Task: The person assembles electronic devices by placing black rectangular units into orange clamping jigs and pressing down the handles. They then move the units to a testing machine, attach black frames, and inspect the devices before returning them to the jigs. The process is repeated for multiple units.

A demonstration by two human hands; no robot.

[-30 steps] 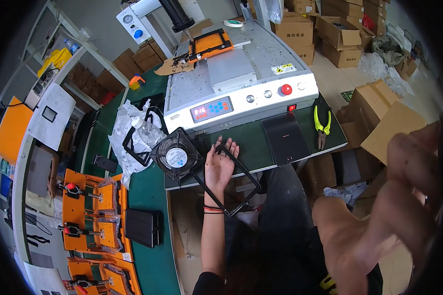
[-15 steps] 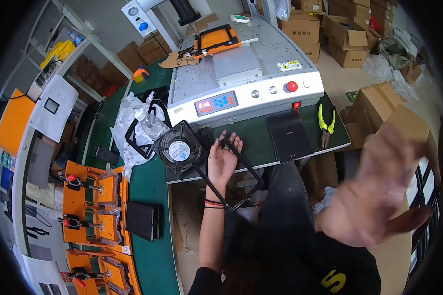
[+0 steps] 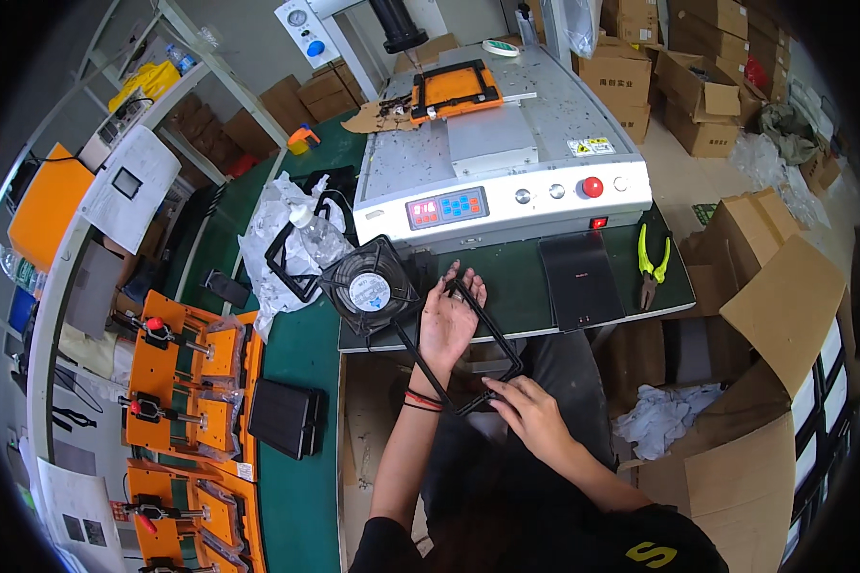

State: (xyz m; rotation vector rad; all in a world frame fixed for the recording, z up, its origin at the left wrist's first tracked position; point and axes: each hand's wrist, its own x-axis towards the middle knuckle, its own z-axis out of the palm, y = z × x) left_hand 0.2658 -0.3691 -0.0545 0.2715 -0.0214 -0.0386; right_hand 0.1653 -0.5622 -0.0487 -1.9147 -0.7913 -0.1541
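Observation:
A thin black rectangular frame [image 3: 492, 330] is held tilted above my lap, just off the near table edge. My left hand [image 3: 449, 320] is palm up, its half-curled fingers gripping the far end of the frame. At the near corner, the fingers of my right hand [image 3: 533, 409] close on the frame's edge. Beside my left hand stands a black round fan [image 3: 371, 288] with a wire guard. A flat black panel [image 3: 583, 277] and yellow-handled pliers [image 3: 652, 265] lie to the right on the table.
Ahead stands a grey-white press machine [image 3: 382, 215] carrying an orange fixture with a black frame [image 3: 457, 91]. A clear bottle [image 3: 317, 235] sits by crumpled white plastic. Orange clamp jigs [image 3: 225, 353] and a stack of black panels [image 3: 284, 417] are on the left. Open cartons [image 3: 784, 296] stand at right.
My right hand has come from the raised right side down to the frame's near corner and now grips it. My left hand still holds the frame. The whole view has shifted slightly.

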